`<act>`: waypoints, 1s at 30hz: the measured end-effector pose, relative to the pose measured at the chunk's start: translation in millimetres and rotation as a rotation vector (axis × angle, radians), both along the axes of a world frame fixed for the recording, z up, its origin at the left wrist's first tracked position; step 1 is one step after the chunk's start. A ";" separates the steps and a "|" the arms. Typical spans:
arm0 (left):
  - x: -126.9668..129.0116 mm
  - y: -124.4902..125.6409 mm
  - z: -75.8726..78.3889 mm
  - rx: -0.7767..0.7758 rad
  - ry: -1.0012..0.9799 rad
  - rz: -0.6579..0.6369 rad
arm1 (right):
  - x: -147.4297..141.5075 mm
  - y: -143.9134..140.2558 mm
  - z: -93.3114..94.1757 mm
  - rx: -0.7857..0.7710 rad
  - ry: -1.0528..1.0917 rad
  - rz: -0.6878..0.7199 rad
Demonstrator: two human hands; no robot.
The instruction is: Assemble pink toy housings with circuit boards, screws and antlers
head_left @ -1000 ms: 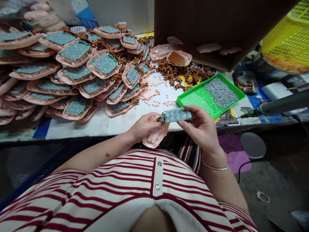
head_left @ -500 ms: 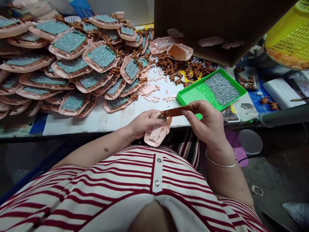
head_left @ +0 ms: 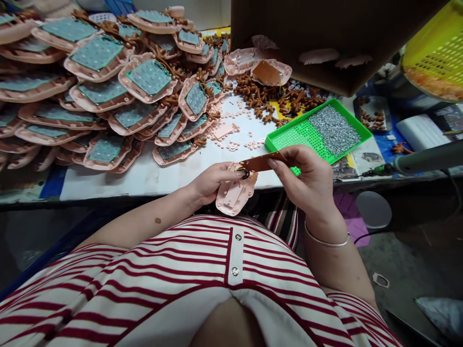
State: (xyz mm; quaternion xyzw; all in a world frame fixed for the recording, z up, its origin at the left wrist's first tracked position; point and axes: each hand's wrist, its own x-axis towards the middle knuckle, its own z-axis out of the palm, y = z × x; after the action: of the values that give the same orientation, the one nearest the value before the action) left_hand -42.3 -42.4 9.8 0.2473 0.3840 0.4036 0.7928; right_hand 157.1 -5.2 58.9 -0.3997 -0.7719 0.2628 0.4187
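Observation:
My left hand (head_left: 214,182) is closed on a pink plastic shell (head_left: 233,196), held just in front of the table edge. Its thumb presses a small dark round part with thin wires (head_left: 244,173) at the shell's upper end. In my right hand (head_left: 302,176) a brown circuit board (head_left: 259,163) is pinched between thumb and fingers by its right end. The board is tilted, and its left end lies over the top of the shell close to the wires. My left fingers are hidden behind the shell.
Pink shells with green boards (head_left: 150,79) are piled high at the left. A green tray (head_left: 321,132) holds many small screws. Brown plastic parts (head_left: 260,103) lie before a cardboard box (head_left: 289,29). A powered screwdriver (head_left: 419,161) rests at the right.
The board has shifted slightly left and sits a little flatter above the shell. More of the dark round part shows under my left thumb. Both hands keep their hold.

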 end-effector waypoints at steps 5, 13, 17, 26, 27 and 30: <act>-2.8 -0.3 -3.7 -0.016 0.005 0.028 | 0.2 3.5 -2.1 0.028 0.030 0.010; 0.2 -2.7 -4.4 0.031 0.048 0.011 | -2.6 2.2 -1.1 0.032 0.042 -0.135; 1.2 -2.5 -3.5 0.027 0.032 0.005 | -5.2 2.2 -7.4 -0.053 0.104 -0.234; 2.5 -2.2 -2.1 0.030 0.157 -0.019 | -14.3 5.9 -12.8 -0.124 0.186 -0.286; 3.0 -2.0 -1.8 0.028 0.168 -0.014 | -15.7 6.0 -11.9 -0.103 0.177 -0.265; 3.7 -2.0 -1.4 0.032 0.169 -0.011 | -19.0 7.6 -12.4 -0.038 0.135 -0.182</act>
State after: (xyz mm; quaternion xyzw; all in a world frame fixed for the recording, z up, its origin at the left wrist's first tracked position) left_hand -38.6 -44.3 8.3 0.2953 0.4419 0.3830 0.7556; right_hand 138.1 2.4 46.5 -0.4573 -0.6974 0.2646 0.4843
